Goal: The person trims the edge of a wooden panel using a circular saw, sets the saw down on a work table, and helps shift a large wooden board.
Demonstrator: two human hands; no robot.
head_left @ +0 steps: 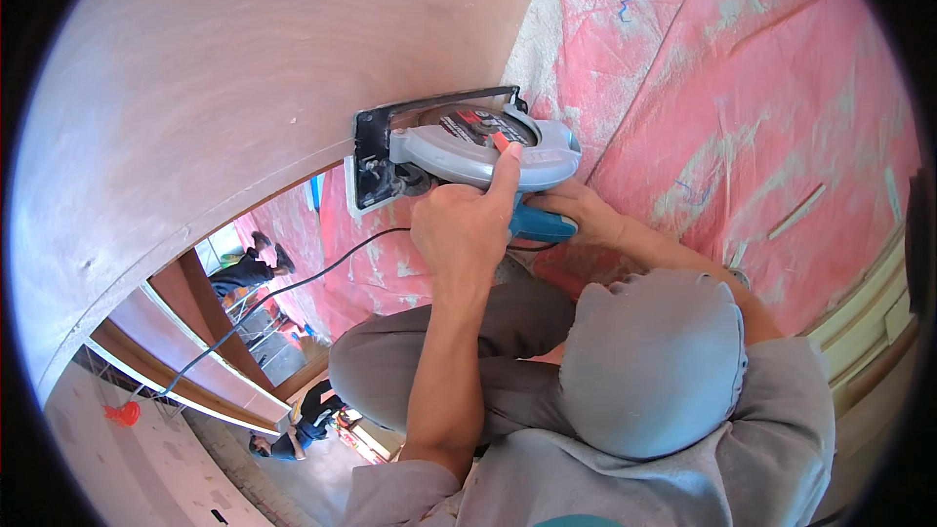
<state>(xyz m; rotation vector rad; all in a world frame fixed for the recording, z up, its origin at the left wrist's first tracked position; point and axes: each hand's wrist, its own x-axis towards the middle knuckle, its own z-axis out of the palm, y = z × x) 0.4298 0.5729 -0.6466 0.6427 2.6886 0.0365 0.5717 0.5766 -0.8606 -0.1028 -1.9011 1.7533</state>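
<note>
Gripping one circular saw (468, 148), both hands work just above the middle of the head view. The left hand (467, 224) comes up from six o'clock on a bare, nearly straight forearm; its fingers are curled around the top handle, and the index finger (505, 168) stretches toward twelve o'clock along the grey blade guard. The right hand (578, 207) reaches in from four o'clock, wrist bent, fingers wrapped about the blue rear grip (540, 225). The saw's black base plate (376, 158) sits at the edge of one large plywood sheet (224, 88), which fills the ten o'clock side. One black power cord (293, 288) trails off toward eight o'clock. Pink sheeting (742, 107) covers the two o'clock side. Two bent knees in grey trousers (390, 361) sit below the hands. Another person (298, 429) stands far below at seven o'clock.
</note>
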